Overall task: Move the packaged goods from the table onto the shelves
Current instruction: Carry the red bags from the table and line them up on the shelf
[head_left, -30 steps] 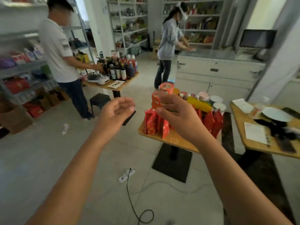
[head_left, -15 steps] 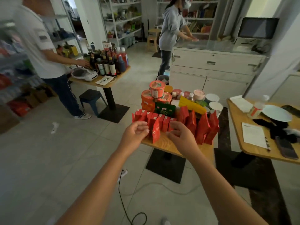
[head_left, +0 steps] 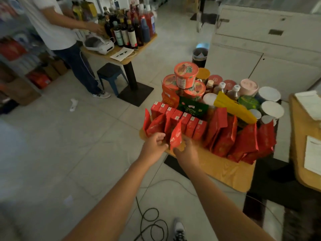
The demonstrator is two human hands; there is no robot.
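Head cam: red pouch [head_left: 176, 134] stands between both hands, right hand [head_left: 188, 151] pinching its bottom edge; left hand [head_left: 153, 146] curled beside it, grip unclear.

Left of you, a person [head_left: 52, 23] in a white shirt stands at a bench [head_left: 139, 49] of bottles [head_left: 125, 32]; a blue stool [head_left: 111, 75] stands beside it, and a black cable [head_left: 151, 221] lies coiled on the floor.

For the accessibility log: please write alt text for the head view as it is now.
At the corner of a table packed with goods, the right hand pinches a red pouch; the left hand curls beside it. Red boxes, noodle cups and bottles stand behind.
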